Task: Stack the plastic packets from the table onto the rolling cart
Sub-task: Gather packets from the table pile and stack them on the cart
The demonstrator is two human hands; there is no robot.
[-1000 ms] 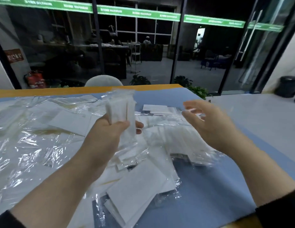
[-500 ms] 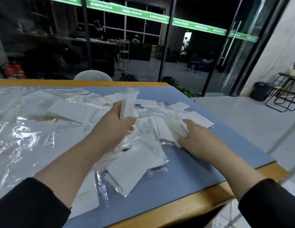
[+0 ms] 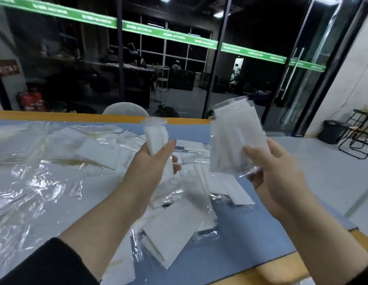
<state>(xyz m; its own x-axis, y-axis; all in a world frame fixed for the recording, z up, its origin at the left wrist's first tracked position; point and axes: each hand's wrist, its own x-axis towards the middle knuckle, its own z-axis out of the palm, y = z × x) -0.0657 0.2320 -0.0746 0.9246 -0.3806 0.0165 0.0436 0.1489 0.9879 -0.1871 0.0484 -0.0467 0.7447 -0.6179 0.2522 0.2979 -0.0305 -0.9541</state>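
Many clear plastic packets with white contents (image 3: pixel 175 229) lie scattered over the blue-topped table (image 3: pixel 251 239). My left hand (image 3: pixel 150 169) is shut on an upright bundle of packets (image 3: pixel 155 138), seen edge-on above the pile. My right hand (image 3: pixel 275 173) holds a flat white packet (image 3: pixel 234 138) raised above the table's right part, thumb across its front. No rolling cart is in view.
Crinkled clear plastic sheeting (image 3: pixel 35 182) covers the table's left half. A white chair back (image 3: pixel 125 109) stands behind the far orange edge. Glass walls and doors lie beyond. A black bin (image 3: pixel 333 131) and a black metal stool (image 3: pixel 360 136) stand on the floor at right.
My right hand has lifted off the pile with a packet in its grip and risen to the right. My left hand keeps its bundle and has risen slightly.
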